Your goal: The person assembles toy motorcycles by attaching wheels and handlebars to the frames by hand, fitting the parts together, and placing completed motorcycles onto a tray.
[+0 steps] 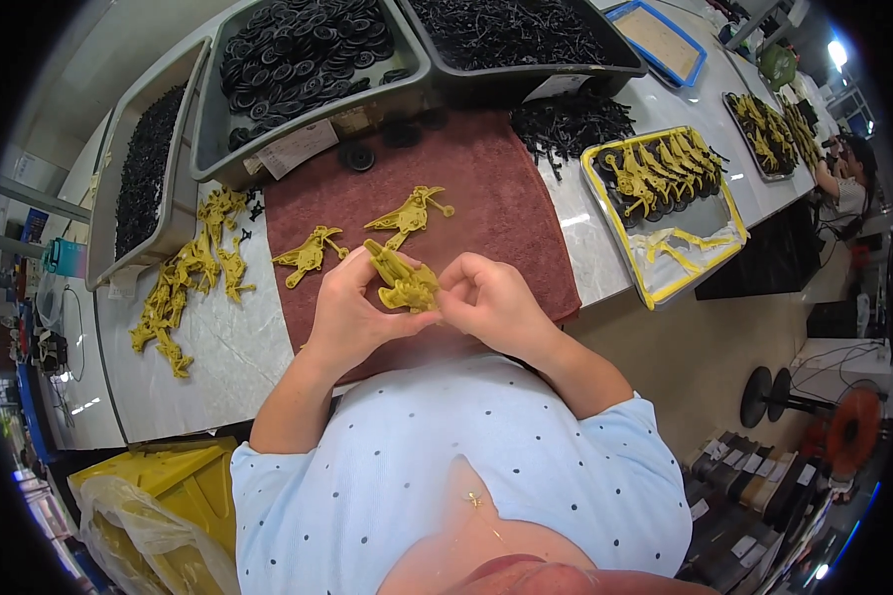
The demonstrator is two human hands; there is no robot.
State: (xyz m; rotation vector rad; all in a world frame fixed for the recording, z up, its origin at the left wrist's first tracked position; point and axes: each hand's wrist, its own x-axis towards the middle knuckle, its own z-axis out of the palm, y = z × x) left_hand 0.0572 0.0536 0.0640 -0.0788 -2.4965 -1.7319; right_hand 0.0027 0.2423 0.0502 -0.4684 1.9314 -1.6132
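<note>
My left hand (345,309) is wrapped around a yellow plastic part (407,286), holding it tilted above the near edge of a dark red cloth (511,213). With fingers curled into a pinch, my right hand (494,302) meets the right side of that part; whatever sits between its fingertips is hidden. Two similar yellow parts lie on the cloth just beyond my hands, a left one (311,256) and a right one (407,215). Black wheels (356,156) rest at the cloth's far edge.
Bins of black pieces stand along the back: small ones left (102,238), wheels in the middle (208,149), thin pieces right (437,74). Loose yellow parts (174,293) lie at left. A yellow-rimmed tray (630,268) holds assembled pieces at right. Another person (848,183) sits far right.
</note>
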